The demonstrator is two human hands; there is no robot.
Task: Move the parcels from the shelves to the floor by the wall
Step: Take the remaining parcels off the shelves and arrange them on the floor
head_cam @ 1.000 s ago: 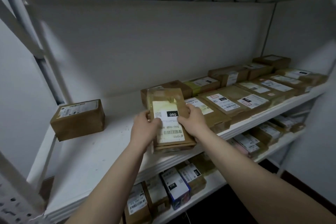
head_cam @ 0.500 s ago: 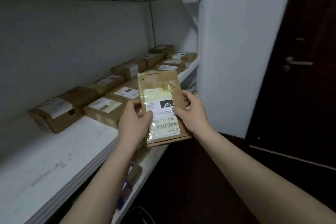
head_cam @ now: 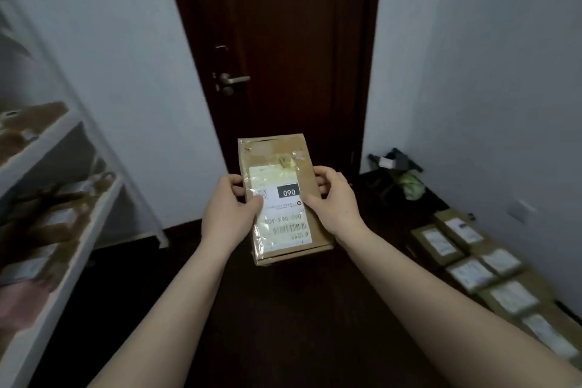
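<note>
The left grip (head_cam: 231, 211) and the right grip (head_cam: 333, 201) are holding one brown parcel (head_cam: 277, 151), one on each side, with thumbs resting on top. The parcel is hanging in the air over the dark floor (head_cam: 283, 309), in front of a door (head_cam: 283, 41). More parcels (head_cam: 469, 272) are lying on the floor by the right wall (head_cam: 488, 72), and the shelves (head_cam: 37, 148) are standing on the left

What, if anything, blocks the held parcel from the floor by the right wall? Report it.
Nothing visible does. The parcel, held by the left hand and right hand, hangs over bare dark floor; the row of parcels along the wall lies apart, lower right.
</note>
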